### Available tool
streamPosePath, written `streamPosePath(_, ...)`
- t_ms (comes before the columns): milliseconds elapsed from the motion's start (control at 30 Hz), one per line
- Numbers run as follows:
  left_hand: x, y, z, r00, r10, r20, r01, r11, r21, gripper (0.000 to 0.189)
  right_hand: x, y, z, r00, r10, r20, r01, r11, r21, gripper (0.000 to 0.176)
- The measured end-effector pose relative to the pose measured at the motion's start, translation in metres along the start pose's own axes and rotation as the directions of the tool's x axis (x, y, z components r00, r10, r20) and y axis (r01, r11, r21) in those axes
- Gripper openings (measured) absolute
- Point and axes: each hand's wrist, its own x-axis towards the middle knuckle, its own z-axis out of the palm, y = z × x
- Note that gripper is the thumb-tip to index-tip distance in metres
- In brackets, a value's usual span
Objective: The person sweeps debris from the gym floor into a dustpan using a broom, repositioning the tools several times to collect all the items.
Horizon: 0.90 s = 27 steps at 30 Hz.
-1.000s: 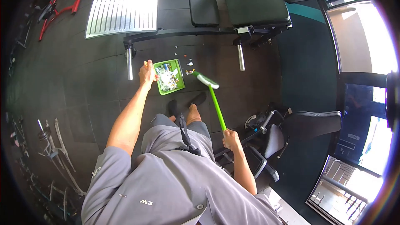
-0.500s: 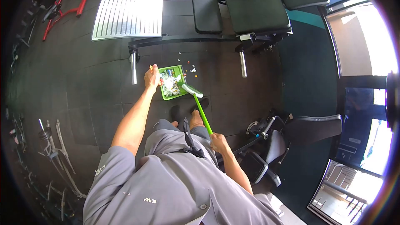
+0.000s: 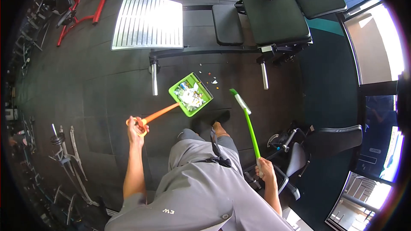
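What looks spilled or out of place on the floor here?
Small scraps lie loose on the floor between the dustpan and the bench frame, outside the dustpan. The dustpan, held by the left hand, is piled full. The broom in the right hand is apart from the scraps.
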Motion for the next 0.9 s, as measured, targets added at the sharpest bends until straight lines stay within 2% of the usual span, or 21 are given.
streamPosePath(133, 0.023, -0.045, -0.015, 0.999, -0.032, 0.018, 0.035, 0.988, -0.151, 0.037, 0.033, -0.005, 0.009, 0.997, -0.047, 0.055, 0.043, 0.996, 0.076, 0.020)
streamPosePath(167, 0.032, -0.061, -0.016, 0.999, -0.046, -0.016, 0.042, 0.983, -0.177, 0.037, 0.032, -0.015, 0.018, 1.000, -0.021, 0.022, 0.019, 0.995, 0.099, 0.020)
streamPosePath(200, 0.022, -0.061, 0.000, 1.000, 0.022, -0.019, -0.025, 0.985, -0.173, 0.036, 0.032, -0.017, 0.022, 0.999, -0.033, 0.035, 0.029, 0.993, 0.113, 0.020)
streamPosePath(267, 0.015, -0.067, -0.002, 0.998, -0.055, -0.038, 0.047, 0.980, -0.193, 0.035, 0.034, -0.025, 0.022, 0.997, -0.063, 0.047, 0.056, 0.990, 0.132, 0.020)
streamPosePath(300, -0.002, -0.058, 0.008, 0.997, -0.018, -0.079, 0.005, 0.987, -0.162, 0.037, 0.036, -0.022, 0.023, 0.997, -0.064, 0.049, 0.057, 0.989, 0.134, 0.021)
streamPosePath(433, -0.005, -0.060, 0.004, 0.994, -0.026, -0.109, 0.006, 0.983, -0.181, 0.038, 0.034, -0.033, 0.047, 0.989, -0.145, 0.009, 0.145, 0.984, -0.102, 0.024)
streamPosePath(567, 0.022, -0.063, 0.051, 0.990, -0.008, -0.143, -0.014, 0.989, -0.147, 0.039, 0.063, -0.071, 0.069, 0.968, -0.237, 0.080, 0.248, 0.949, -0.193, 0.021)
streamPosePath(667, 0.047, -0.072, 0.082, 0.990, -0.034, -0.135, 0.017, 0.992, -0.127, 0.040, 0.116, -0.105, 0.085, 0.927, -0.347, 0.142, 0.371, 0.903, -0.218, 0.019)
streamPosePath(700, 0.053, -0.075, 0.093, 0.993, 0.035, -0.116, -0.042, 0.997, -0.057, 0.042, 0.131, -0.119, 0.093, 0.912, -0.374, 0.169, 0.405, 0.887, -0.223, 0.019)
streamPosePath(733, 0.061, -0.077, 0.102, 0.985, -0.006, -0.173, 0.001, 1.000, -0.028, 0.042, 0.143, -0.135, 0.104, 0.900, -0.406, 0.159, 0.434, 0.870, -0.233, 0.020)
streamPosePath(833, 0.075, -0.077, 0.134, 0.983, -0.012, -0.185, 0.020, 0.999, 0.043, 0.042, 0.176, -0.188, 0.134, 0.868, -0.464, 0.179, 0.496, 0.780, -0.382, 0.019)
streamPosePath(900, 0.088, -0.081, 0.144, 0.983, 0.013, -0.181, 0.001, 0.997, 0.075, 0.043, 0.253, -0.193, 0.146, 0.818, -0.543, 0.190, 0.556, 0.664, -0.499, 0.019)
